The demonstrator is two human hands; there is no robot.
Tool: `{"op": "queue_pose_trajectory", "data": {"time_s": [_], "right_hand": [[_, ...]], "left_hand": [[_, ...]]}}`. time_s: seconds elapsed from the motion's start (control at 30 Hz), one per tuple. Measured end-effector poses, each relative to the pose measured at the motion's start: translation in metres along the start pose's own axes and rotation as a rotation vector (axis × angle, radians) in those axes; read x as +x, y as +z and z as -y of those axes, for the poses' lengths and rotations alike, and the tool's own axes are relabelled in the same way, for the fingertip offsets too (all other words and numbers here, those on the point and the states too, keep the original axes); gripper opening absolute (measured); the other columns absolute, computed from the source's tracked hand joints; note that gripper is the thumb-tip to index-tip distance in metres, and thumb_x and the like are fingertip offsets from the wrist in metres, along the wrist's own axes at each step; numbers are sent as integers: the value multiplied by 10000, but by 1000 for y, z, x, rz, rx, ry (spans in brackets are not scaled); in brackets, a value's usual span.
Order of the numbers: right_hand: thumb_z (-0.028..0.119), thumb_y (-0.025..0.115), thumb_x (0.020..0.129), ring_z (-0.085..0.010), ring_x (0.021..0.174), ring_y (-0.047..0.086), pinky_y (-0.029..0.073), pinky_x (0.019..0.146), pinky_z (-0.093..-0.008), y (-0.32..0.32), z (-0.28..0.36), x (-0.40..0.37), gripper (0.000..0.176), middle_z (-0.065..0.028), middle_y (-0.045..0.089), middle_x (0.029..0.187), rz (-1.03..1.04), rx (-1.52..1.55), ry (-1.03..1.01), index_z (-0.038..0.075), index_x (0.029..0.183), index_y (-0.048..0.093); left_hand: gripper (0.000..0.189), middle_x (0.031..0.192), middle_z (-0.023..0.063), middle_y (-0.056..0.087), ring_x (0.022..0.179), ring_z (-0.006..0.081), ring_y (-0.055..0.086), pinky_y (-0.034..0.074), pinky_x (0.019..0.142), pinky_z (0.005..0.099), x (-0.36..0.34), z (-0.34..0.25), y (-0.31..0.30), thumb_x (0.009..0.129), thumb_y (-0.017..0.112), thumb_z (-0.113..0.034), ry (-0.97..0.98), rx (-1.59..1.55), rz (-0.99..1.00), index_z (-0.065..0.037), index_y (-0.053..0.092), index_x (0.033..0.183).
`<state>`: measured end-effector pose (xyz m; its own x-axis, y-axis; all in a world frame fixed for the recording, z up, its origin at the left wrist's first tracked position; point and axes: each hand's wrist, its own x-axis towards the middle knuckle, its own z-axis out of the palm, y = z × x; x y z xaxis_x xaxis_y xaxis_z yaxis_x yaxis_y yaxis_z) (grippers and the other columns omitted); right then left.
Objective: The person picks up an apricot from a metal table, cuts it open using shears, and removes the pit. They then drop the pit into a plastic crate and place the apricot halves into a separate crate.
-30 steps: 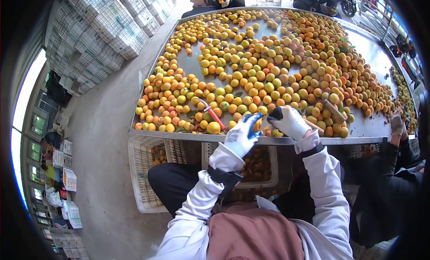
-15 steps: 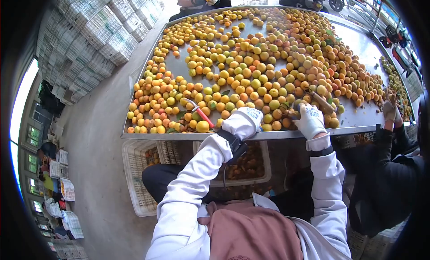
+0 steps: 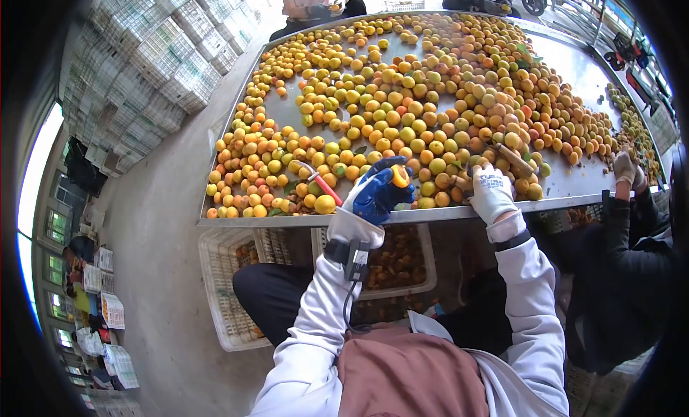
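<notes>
My left hand (image 3: 378, 193), in a white glove with a blue palm, is turned palm up and holds one orange apricot (image 3: 399, 176) just above the table's near edge. My right hand (image 3: 490, 192), in a white glove, rests at the near edge among the fruit, closed around a small dark-handled tool whose tip lies against an apricot. A metal sorting table (image 3: 430, 216) is covered with several yellow and orange apricots. A red-handled tool (image 3: 321, 184) lies on the fruit left of my left hand.
White crates (image 3: 237, 288) with apricots stand under the table edge by my knees. A co-worker's gloved hand (image 3: 623, 167) and dark sleeve are at the right edge. Other people sit at the far end. Stacked white crates (image 3: 143, 58) fill the left.
My left hand reached onto the table, picked up an apricot and turned palm up with it. My right hand moved right along the edge and now stays among the fruit.
</notes>
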<state>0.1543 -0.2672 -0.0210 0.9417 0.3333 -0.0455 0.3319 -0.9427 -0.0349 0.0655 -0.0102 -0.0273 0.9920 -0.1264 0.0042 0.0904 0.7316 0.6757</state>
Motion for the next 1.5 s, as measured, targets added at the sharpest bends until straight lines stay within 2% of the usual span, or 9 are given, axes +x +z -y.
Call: {"op": "queue_pose_trajectory", "data": {"time_s": [0.23, 0.33, 0.4, 0.63, 0.83, 1.0, 1.1, 1.23, 1.5], "right_hand": [[188, 790, 817, -352, 907, 693, 542, 789, -408, -5, 2, -19, 390, -200, 690, 968, -239, 571, -175, -35, 1080, 608], [110, 741, 855, -253, 820, 686, 542, 742, -355, -34, 25, -43, 316, -154, 687, 913, -151, 897, -290, -45, 1085, 590], [50, 689, 878, -186, 779, 631, 520, 721, -318, -50, 43, -60, 263, -108, 660, 902, 318, 1307, -91, -48, 1093, 574], [144, 636, 953, -350, 891, 663, 509, 804, -391, -8, 72, -73, 295, -220, 665, 959, 168, 1065, -493, 0, 1207, 588], [150, 658, 928, -441, 919, 660, 523, 795, -449, -5, 74, -74, 284, -246, 676, 956, 184, 998, -449, -2, 1156, 584], [111, 684, 912, -311, 814, 672, 530, 758, -383, -1, 73, -75, 301, -183, 678, 916, 283, 921, -379, -11, 1166, 579], [199, 696, 888, -463, 941, 656, 527, 794, -475, -4, 79, -78, 332, -279, 677, 966, 300, 879, -377, -28, 1092, 564], [202, 681, 908, -464, 888, 665, 534, 746, -473, 2, 89, -84, 303, -288, 680, 923, 330, 820, -427, -43, 1044, 567], [188, 643, 952, -471, 829, 663, 522, 687, -473, 6, 98, -88, 235, -282, 678, 865, 357, 980, -382, -24, 1032, 578]], "left_hand": [[475, 1164, 128, 668, 773, 183, 654, 554, 712, 336, -34, 18, -11, 1070, 442, -353, 45, -372, -38, -28, 510, 1409], [541, 968, 112, 668, 613, 168, 561, 477, 558, 315, -41, 30, -22, 1056, 418, -465, 34, -399, -155, -28, 556, 1344], [644, 926, 115, 680, 558, 161, 562, 487, 506, 300, -46, 35, -21, 1050, 373, -546, -8, -461, -183, -4, 547, 1351], [607, 1025, 88, 678, 551, 120, 508, 415, 494, 264, -58, 39, -13, 1037, 417, -566, -63, -216, -288, -52, 569, 1322], [497, 1270, 105, 633, 767, 84, 574, 492, 703, 240, -68, 29, 11, 1080, 443, -360, 25, -89, -279, -45, 451, 1464], [486, 1005, 34, 665, 618, 82, 522, 415, 576, 204, -76, 33, -6, 1077, 428, -415, -7, -152, -183, -43, 549, 1364], [563, 826, -18, 649, 584, 44, 532, 371, 494, 171, -75, 35, -6, 1019, 487, -555, -115, -186, -361, -71, 636, 1265], [535, 839, 57, 643, 664, 137, 582, 485, 603, 250, -66, 39, 12, 1043, 418, -539, -56, -240, -657, -52, 635, 1100], [525, 812, 57, 642, 706, 161, 629, 538, 671, 276, -69, 37, 14, 1051, 419, -509, -72, -73, -563, -38, 650, 1038]]}}
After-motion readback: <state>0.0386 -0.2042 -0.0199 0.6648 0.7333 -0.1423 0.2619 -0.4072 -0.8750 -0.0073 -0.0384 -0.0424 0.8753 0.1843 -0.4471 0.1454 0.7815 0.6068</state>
